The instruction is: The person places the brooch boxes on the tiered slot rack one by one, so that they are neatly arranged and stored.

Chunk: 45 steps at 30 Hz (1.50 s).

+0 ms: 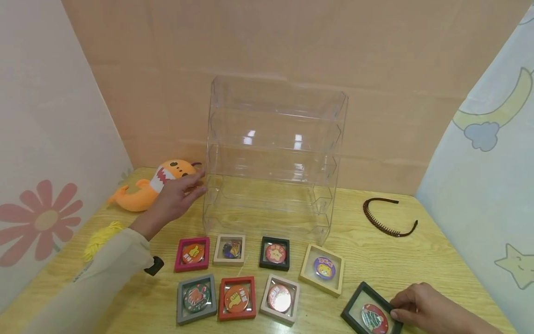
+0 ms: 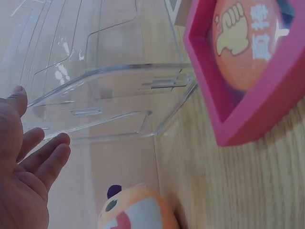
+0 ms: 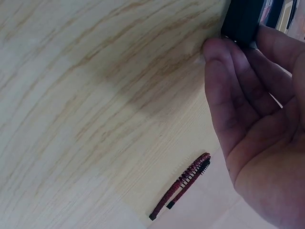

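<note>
A clear acrylic tiered rack (image 1: 271, 199) stands upright at the middle back of the table. My left hand (image 1: 177, 197) is at its left side, fingers extended; in the left wrist view that hand (image 2: 28, 162) has nothing between thumb and fingers. Whether the fingertips touch the rack I cannot tell. At the front right, my right hand (image 1: 431, 308) pinches the edge of a black square display frame (image 1: 354, 304) with a red and green Christmas-tree badge inside. In the right wrist view, thumb and fingers (image 3: 219, 71) hold the corner of that frame (image 3: 243, 21).
Several framed badges lie in two rows before the rack, among them a pink frame (image 1: 192, 254), a grey frame (image 1: 197, 299) and a yellow frame (image 1: 322, 270). An orange plush toy (image 1: 137, 197) and yellow yarn (image 1: 102, 236) are at left, a toothed headband (image 1: 381, 225) at right.
</note>
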Each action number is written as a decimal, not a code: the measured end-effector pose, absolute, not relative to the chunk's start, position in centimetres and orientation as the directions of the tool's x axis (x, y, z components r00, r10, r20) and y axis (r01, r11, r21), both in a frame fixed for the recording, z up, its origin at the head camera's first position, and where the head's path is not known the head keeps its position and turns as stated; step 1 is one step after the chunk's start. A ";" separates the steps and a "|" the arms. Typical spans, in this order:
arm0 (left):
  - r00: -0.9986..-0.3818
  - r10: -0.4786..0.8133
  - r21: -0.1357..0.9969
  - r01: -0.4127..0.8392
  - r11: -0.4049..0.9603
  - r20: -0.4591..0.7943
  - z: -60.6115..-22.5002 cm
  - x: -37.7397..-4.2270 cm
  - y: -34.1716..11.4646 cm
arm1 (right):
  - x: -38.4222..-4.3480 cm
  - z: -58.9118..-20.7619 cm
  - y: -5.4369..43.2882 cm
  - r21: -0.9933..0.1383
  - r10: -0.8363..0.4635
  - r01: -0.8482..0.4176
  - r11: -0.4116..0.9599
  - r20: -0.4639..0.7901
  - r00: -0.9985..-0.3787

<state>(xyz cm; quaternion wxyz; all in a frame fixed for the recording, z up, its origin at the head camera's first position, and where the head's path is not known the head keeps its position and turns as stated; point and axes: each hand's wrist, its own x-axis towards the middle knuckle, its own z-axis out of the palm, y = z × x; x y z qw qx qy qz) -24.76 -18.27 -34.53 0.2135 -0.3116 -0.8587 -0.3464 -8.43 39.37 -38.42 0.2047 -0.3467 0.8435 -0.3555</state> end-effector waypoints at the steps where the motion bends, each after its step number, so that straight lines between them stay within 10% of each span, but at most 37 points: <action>1: -0.721 0.378 0.478 0.678 0.559 0.581 -34.6 -24.7 -18.2 | -8.4 -38.4 39.4 -0.743 -0.732 -0.441 0.504 -0.097 -0.674; 27: -0.769 0.216 0.635 0.624 0.455 0.602 -34.9 -23.8 -16.5 | -7.4 -35.4 42.1 -0.735 -0.694 -0.518 0.437 0.091 -0.714; 45: -0.743 0.223 0.631 0.659 0.410 0.631 -35.3 -23.7 -15.8 | -7.9 -29.6 43.2 -0.495 -0.611 -0.624 0.605 0.215 -0.762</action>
